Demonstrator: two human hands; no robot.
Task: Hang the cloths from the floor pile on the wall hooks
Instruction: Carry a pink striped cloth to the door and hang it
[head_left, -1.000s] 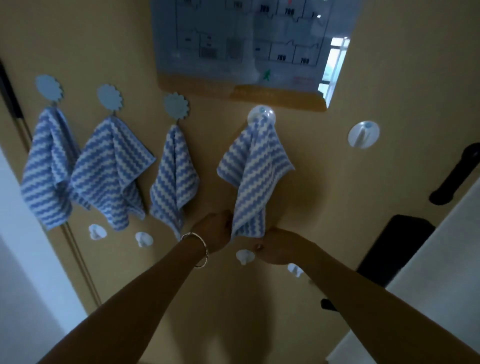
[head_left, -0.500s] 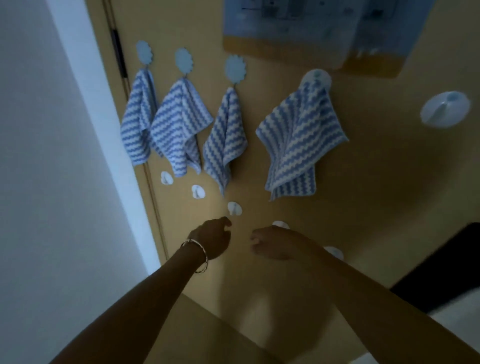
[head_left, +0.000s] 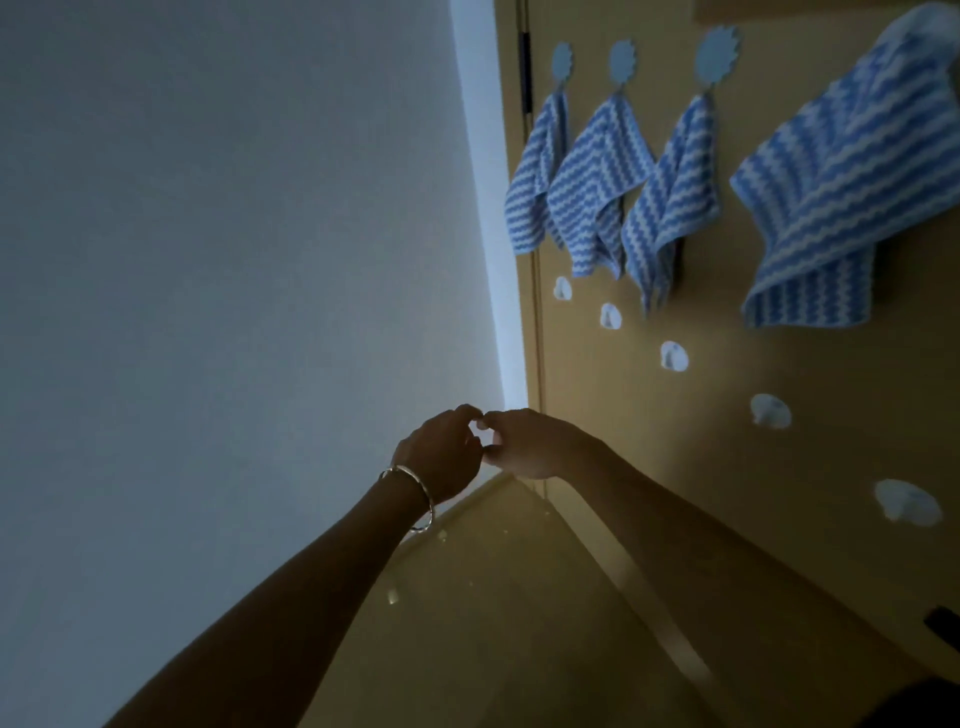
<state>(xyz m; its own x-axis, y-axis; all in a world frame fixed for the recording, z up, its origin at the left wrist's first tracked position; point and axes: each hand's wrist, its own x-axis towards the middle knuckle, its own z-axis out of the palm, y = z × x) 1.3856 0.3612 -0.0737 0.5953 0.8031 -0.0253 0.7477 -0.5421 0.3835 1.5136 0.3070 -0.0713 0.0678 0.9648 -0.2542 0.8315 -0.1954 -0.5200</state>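
The pale wall (head_left: 208, 260) fills everything to the left of my hands. The tan door (head_left: 675, 467) runs up and away to their right, and the floor (head_left: 493, 623) lies beneath my forearms.

Four striped cloths hang on the door, all well above my hands and off to the right. The biggest in view, the fourth cloth (head_left: 852, 187), is farthest right, draped from a white hook (head_left: 930, 21) at the top edge. The third cloth (head_left: 670, 202), second cloth (head_left: 597, 187) and first cloth (head_left: 535, 176) hang side by side to its left, each from a blue scalloped hook (head_left: 719, 54); the first and second overlap at their edges.

Below the cloths a row of small white hooks (head_left: 674, 356) slants down the door, all bare, the nearest just right of my right forearm.

My left hand (head_left: 441, 452) and right hand (head_left: 524, 444) are together in front of the corner where wall meets door, fingertips touching or nearly so. The fingers are loosely curled, not clenched. Both hands hold nothing, and neither touches a cloth or a hook.

A thin bracelet (head_left: 415, 493) circles my left wrist.
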